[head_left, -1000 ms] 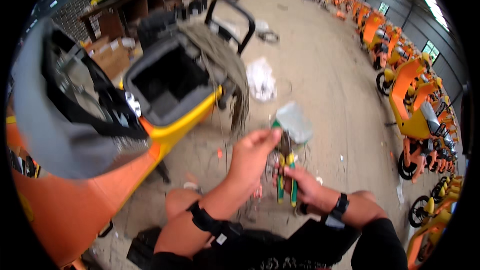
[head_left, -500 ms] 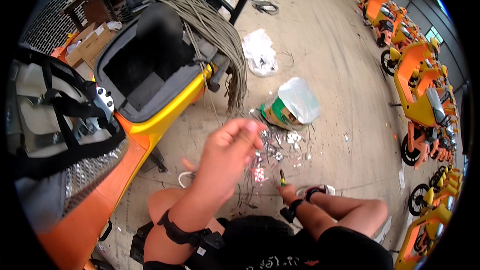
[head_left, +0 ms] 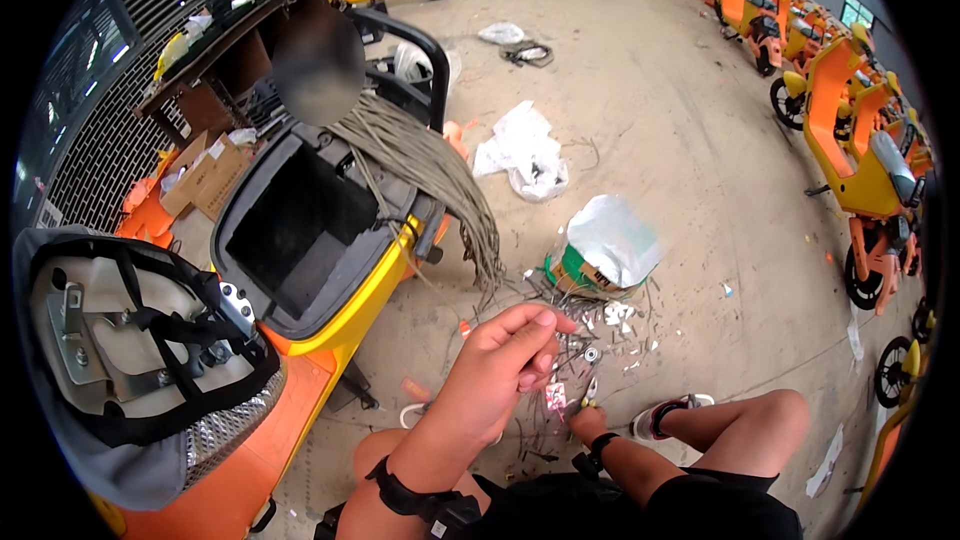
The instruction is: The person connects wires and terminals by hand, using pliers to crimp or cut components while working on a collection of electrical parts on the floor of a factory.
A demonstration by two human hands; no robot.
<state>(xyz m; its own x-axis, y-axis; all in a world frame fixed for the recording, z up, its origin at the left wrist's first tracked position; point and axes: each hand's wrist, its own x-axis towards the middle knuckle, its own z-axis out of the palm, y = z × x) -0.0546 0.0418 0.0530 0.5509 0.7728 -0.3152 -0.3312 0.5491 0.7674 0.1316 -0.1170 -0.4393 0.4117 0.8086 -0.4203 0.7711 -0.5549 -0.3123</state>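
Pliers (head_left: 591,395) in the right hand (head_left: 588,424), nose pointing away from the person.
Right hand clamped on the handles, low by the floor scraps (head_left: 619,314); nose gap too small to tell. Pliers sit right of the raised left hand (head_left: 500,365), well apart: thumb and fingertips together, can't tell if pinching anything. Green-and-silver bag (head_left: 610,240) beyond.

We wear black clothing (head_left: 550,502), and our hands (head_left: 505,358) are bare. Left of the clothing, a black strap (head_left: 388,488) circles our left forearm, carrying a boxy dark module (head_left: 457,515) with a small white label (head_left: 438,530). Just above the clothing, a black band (head_left: 599,446) rings our right wrist; higher above it, our shoe (head_left: 647,422) looks dark and reddish with white edging.
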